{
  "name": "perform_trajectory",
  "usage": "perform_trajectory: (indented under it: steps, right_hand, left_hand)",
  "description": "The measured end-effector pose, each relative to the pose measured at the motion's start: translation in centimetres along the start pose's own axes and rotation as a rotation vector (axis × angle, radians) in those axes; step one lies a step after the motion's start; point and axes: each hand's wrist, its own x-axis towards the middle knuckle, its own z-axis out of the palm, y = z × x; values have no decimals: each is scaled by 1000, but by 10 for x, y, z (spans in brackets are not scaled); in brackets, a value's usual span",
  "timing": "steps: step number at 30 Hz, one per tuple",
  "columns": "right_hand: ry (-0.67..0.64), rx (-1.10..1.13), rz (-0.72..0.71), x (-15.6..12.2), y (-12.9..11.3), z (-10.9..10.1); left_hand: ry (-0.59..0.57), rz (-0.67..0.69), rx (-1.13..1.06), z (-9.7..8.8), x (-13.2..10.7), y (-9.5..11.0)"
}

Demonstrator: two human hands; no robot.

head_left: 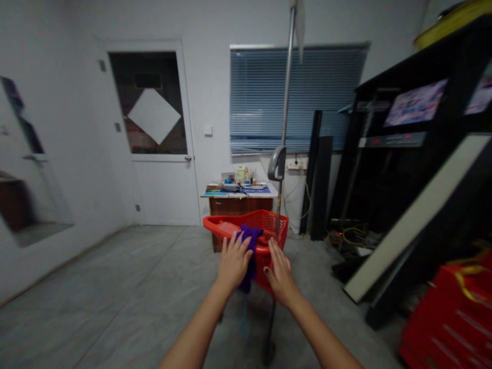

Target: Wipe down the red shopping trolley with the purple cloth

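Observation:
A red plastic shopping trolley basket on thin legs stands in front of me. A purple cloth drapes over its near rim and hangs down outside. My left hand rests on the cloth and rim, palm down, its fingers spread. Just right of the cloth is my right hand, fingers stretched upward and thumb apart, beside the basket's near right side. Whether it touches the rim I cannot tell. A metal pole with a grey fitting rises at the basket's right side.
Behind the basket is a small desk bearing several items. A white door is at the back left. To the right are a leaning pale panel, cables, a dark rack with screens and a red cabinet.

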Motion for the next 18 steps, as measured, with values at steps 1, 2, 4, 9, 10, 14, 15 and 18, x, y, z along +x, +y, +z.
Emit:
perform_trajectory:
  steps: [1,2,4,9,10,14,15,18]
  right_hand:
    - [-18,0,0,1,0,-3]
    - [-31,0,3,1,0,-5]
    - [-45,4,18,1,1,-6]
    - [7,41,28,-1,-3,9]
    - [25,53,24,-2,-4,12]
    - [54,107,4,-6,-4,19]
    - [55,119,4,-7,-1,19]
    - [96,158,64,-11,15,18]
  left_hand:
    - [-3,-36,15,-4,6,-10]
    - [-2,-79,31,-7,11,-21]
    - [4,-166,50,-12,20,-37]
    - [37,-161,33,-5,9,-20]
    - [38,-118,25,-2,2,-10]
    - [20,20,-27,5,-16,19]
    - [18,20,-30,4,-16,18]
    - [26,-52,-3,-4,-6,2]
